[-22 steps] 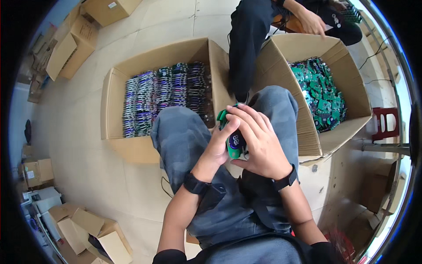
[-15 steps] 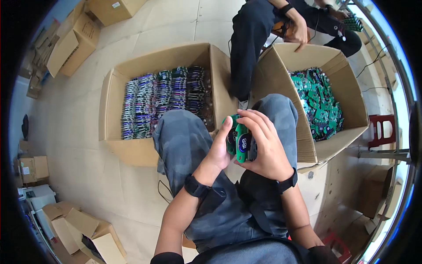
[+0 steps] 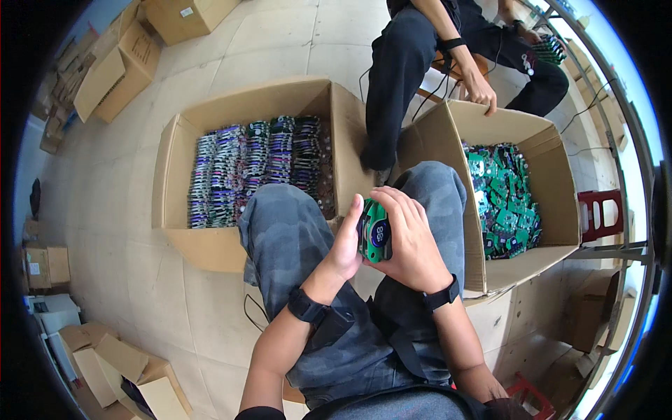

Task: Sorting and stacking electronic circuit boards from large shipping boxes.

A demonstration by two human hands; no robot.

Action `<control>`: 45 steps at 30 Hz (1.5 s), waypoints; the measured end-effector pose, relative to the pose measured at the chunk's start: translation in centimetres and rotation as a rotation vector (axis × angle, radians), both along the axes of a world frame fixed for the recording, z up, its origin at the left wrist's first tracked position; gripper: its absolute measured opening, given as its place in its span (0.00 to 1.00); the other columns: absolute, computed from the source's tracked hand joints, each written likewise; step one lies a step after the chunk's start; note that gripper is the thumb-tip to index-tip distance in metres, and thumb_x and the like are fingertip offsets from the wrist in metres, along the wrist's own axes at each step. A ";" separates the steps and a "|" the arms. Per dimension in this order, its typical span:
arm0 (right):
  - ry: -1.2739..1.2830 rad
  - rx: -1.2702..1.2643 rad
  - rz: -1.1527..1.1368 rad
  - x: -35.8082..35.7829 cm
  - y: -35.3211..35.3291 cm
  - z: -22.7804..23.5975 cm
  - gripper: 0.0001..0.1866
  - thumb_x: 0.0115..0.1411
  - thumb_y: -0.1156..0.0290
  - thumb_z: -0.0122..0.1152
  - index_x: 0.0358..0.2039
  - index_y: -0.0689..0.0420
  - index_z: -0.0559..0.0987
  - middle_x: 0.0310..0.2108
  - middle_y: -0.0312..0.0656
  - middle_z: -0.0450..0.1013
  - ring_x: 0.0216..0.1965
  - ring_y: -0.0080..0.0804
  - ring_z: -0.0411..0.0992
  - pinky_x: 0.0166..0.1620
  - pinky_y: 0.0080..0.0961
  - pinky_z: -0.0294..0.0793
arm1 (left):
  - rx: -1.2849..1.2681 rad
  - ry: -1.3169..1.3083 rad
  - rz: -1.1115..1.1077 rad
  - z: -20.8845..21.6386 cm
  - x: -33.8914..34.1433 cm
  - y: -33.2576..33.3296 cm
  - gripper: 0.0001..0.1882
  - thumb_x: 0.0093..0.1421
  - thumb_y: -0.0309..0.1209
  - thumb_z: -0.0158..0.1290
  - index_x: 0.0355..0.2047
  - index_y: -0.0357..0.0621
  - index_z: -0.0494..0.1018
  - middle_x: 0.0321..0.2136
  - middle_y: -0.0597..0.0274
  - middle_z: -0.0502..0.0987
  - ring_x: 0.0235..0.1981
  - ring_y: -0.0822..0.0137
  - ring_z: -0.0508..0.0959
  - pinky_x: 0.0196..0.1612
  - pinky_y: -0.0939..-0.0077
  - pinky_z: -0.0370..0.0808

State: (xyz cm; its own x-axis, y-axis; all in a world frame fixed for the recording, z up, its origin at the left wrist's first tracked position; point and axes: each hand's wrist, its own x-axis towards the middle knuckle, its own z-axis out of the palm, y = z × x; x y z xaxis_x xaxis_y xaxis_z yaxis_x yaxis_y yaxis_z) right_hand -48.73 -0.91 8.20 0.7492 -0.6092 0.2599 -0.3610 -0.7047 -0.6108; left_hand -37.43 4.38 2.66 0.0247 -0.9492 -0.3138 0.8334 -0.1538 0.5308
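Between my hands, above my lap, is a small stack of green circuit boards (image 3: 375, 238), with a round dark display on the face toward me. My left hand (image 3: 341, 246) presses its left side, thumb pointing up. My right hand (image 3: 411, 241) wraps the right side, its fingers over the top edge. The stack's underside is hidden. Beyond my left knee, an open cardboard box (image 3: 204, 250) holds tightly packed rows of circuit boards (image 3: 269, 157). At the right, another cardboard box (image 3: 528, 271) contains loose, jumbled green boards (image 3: 505, 203).
Opposite me sits a co-worker, one hand (image 3: 481, 91) at the right box's far rim, the other holding stacked boards (image 3: 549, 49). A red plastic stool (image 3: 600, 213) and a metal frame (image 3: 609, 252) stand at the right. More cartons (image 3: 133, 66) lie at the left.
The boards in my hands have come closer together. The right box has shifted toward me, with the co-worker's hand still at its rim. My view has moved slightly.
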 end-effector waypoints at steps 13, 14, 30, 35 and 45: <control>-0.135 0.049 0.028 -0.4 -1.6 -1.2 0.42 0.26 0.75 0.70 0.48 0.57 0.66 0.45 0.46 0.66 0.50 0.43 0.65 0.54 0.35 0.60 | 0.023 0.150 -0.111 0.6 1.4 0.0 0.38 0.59 0.59 0.39 0.54 0.37 0.59 0.48 0.56 0.70 0.49 0.63 0.70 0.54 0.65 0.66; -0.134 0.046 0.025 -0.6 -1.7 -1.2 0.42 0.26 0.75 0.70 0.48 0.57 0.66 0.45 0.46 0.66 0.50 0.43 0.65 0.54 0.35 0.60 | 0.020 0.150 -0.115 0.4 1.5 0.1 0.38 0.59 0.59 0.39 0.54 0.37 0.59 0.48 0.56 0.70 0.49 0.63 0.70 0.54 0.65 0.66; -0.248 0.263 0.046 -1.2 -1.7 -0.7 0.47 0.23 0.73 0.74 0.51 0.56 0.65 0.49 0.45 0.65 0.53 0.45 0.62 0.56 0.36 0.59 | -0.195 -0.059 -0.262 0.8 2.0 0.0 0.25 0.47 0.31 0.63 0.45 0.37 0.67 0.39 0.63 0.74 0.40 0.73 0.74 0.46 0.77 0.70; -0.228 0.213 0.068 -1.2 -1.9 -0.9 0.46 0.24 0.74 0.73 0.50 0.56 0.65 0.48 0.45 0.66 0.52 0.45 0.63 0.56 0.36 0.60 | -0.139 -0.093 -0.228 0.4 1.7 0.2 0.24 0.46 0.31 0.63 0.43 0.38 0.68 0.37 0.65 0.73 0.39 0.74 0.74 0.44 0.79 0.70; -0.238 0.270 0.082 -1.3 -2.0 -1.3 0.48 0.23 0.75 0.73 0.51 0.56 0.64 0.50 0.46 0.63 0.54 0.46 0.60 0.56 0.35 0.59 | -0.124 -0.120 -0.215 0.2 1.7 0.1 0.24 0.46 0.30 0.64 0.42 0.38 0.68 0.36 0.66 0.72 0.38 0.75 0.73 0.42 0.80 0.70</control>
